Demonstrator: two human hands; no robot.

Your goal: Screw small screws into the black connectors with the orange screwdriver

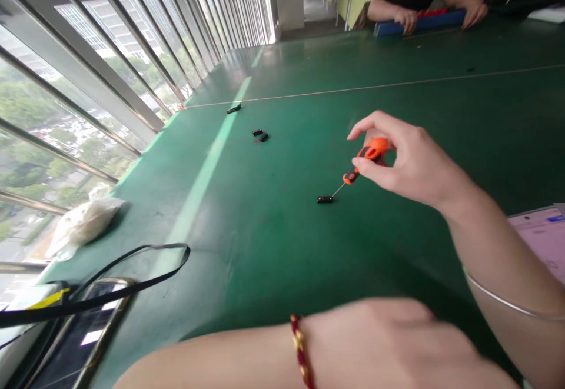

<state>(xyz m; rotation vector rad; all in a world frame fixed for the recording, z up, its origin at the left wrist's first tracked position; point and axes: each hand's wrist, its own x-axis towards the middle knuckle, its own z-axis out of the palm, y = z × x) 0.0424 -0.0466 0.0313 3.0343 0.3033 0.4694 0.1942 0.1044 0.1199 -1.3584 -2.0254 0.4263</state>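
Observation:
An orange-and-black screwdriver [373,150] is in my right hand [404,153], its handle between thumb and fingers, with the index finger raised off it. The thin shaft slants down to the left, and its tip meets or lies right beside one end of a small black part [325,199] on the green table [282,248]. Across the bottom foreground stretches my left hand [384,342], back upward, with a red-and-gold bracelet [300,345] at the wrist. Its fingers are hidden, and it is nearest to the table's front edge.
Several small black pieces [263,137] lie farther off to the left. A white plastic bag [83,224], a phone [95,330] and a looped black strap [145,283] occupy the left side, by the window railing. Across the table, another person's hands [406,19] hold a blue tray [436,21].

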